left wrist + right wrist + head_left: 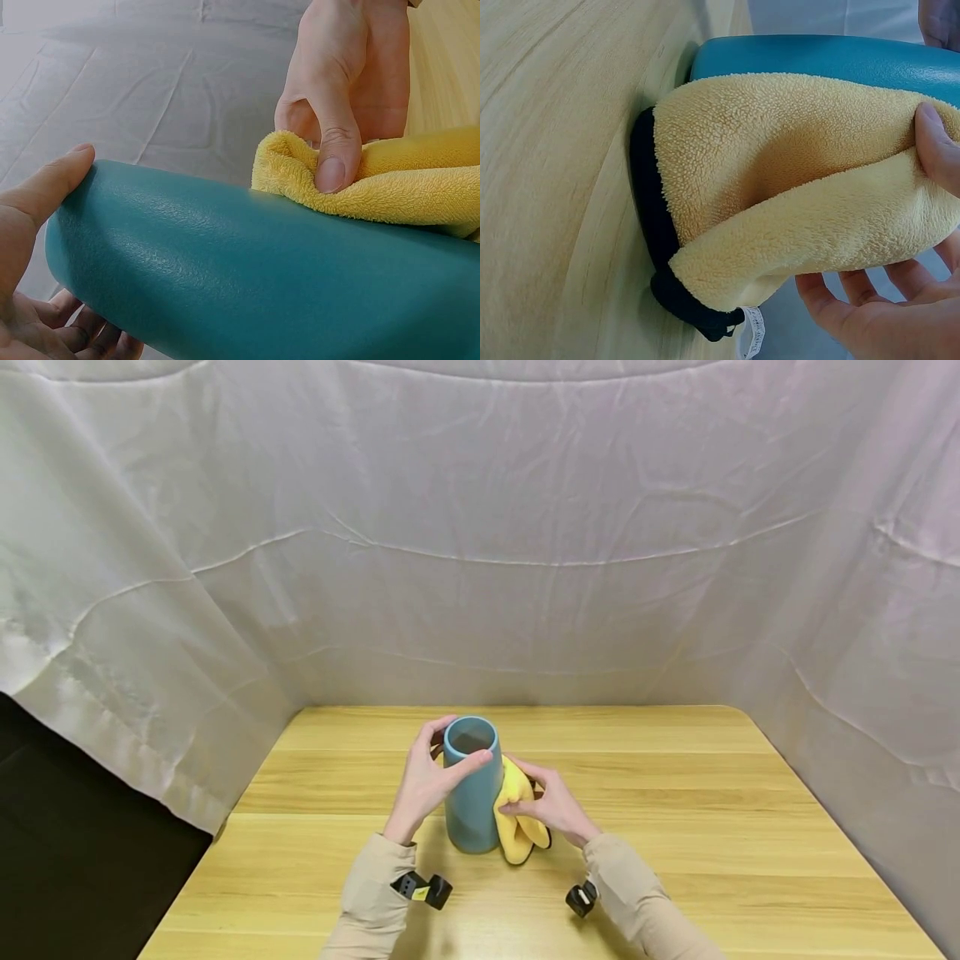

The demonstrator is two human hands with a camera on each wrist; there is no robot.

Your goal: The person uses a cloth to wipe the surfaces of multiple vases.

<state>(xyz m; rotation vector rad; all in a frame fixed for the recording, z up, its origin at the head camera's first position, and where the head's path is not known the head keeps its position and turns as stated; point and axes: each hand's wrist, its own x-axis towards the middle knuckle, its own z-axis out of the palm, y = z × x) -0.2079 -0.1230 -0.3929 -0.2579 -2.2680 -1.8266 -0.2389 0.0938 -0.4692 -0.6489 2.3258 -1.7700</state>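
A tall blue-green vase (472,806) stands upright on the wooden table, its round mouth facing up. My left hand (429,781) grips it near the rim, thumb on the near side and fingers round the far left. A yellow cloth (514,818) with black edging is bunched against the vase's right side. My right hand (553,806) pinches the cloth between thumb and fingers, holding it to the vase wall. In the left wrist view the fluffy cloth (420,195) touches the smooth vase (225,262). The right wrist view shows the cloth's black hem (651,187) hanging at the tabletop.
The wooden table (712,827) extends to both sides of the vase. Pale grey curtains (517,610) hang behind and at both sides. A dark area (75,852) lies beyond the table at the left. Small black devices are strapped on both wrists.
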